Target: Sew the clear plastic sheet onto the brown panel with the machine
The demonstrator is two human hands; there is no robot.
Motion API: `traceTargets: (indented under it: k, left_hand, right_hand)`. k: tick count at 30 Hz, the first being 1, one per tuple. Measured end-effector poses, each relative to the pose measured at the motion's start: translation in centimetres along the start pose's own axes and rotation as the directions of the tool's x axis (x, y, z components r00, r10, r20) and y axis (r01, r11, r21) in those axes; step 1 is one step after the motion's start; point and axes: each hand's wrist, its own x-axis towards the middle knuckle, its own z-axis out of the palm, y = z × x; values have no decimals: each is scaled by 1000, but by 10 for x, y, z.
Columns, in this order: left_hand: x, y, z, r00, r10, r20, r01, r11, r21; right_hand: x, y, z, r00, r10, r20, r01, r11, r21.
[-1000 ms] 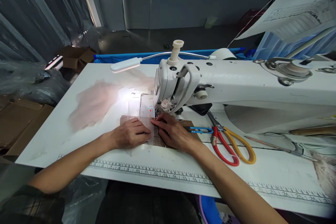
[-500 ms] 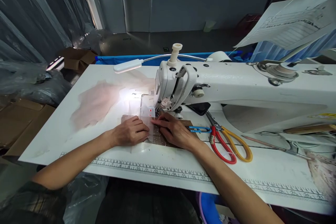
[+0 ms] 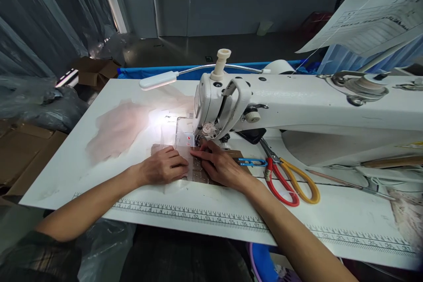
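My left hand (image 3: 165, 165) lies palm down, its fingers slightly bent and resting on a strip of sheer pale fabric (image 3: 185, 152). Just right of it, my right hand (image 3: 220, 163) touches the same fabric, index finger stretched out below the needle area and thumb apart from it. Both hands sit in front of the head of a white sewing machine (image 3: 208, 101). The needle itself is mostly hidden. Under the hands is a brown board-like piece (image 3: 201, 174), partly covered. A small rosette (image 3: 208, 129) is attached to the machine head.
Right of my hand lie blue thread snips (image 3: 253, 162) and scissors (image 3: 292, 180) with red and yellow handles. Sheer pink fabric (image 3: 120, 125) lies left on the white table (image 3: 66, 167). A lamp (image 3: 158, 80) lights the needle area. A printed ruler (image 3: 185, 213) runs along the front edge.
The camera view has shifted slightly. Both hands keep almost the same place on the fabric, and no clear movement of the fabric shows.
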Motion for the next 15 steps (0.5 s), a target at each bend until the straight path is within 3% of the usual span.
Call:
traceTargets:
  k: [4, 11, 15]
  left_hand:
    - [-1, 0, 1, 1000, -10, -22, 10, 1000, -8]
    - [1, 0, -2, 999, -29, -18, 27, 997, -66]
    - [1, -7, -4, 981, -171, -90, 153, 971, -185]
  right_hand:
    - [-1, -8, -9, 998, -28, 51, 25, 998, 58]
    - [0, -14, -12, 993, -41, 111, 44, 999, -29]
    - [1, -15, -12, 994, -44, 95, 46, 999, -18]
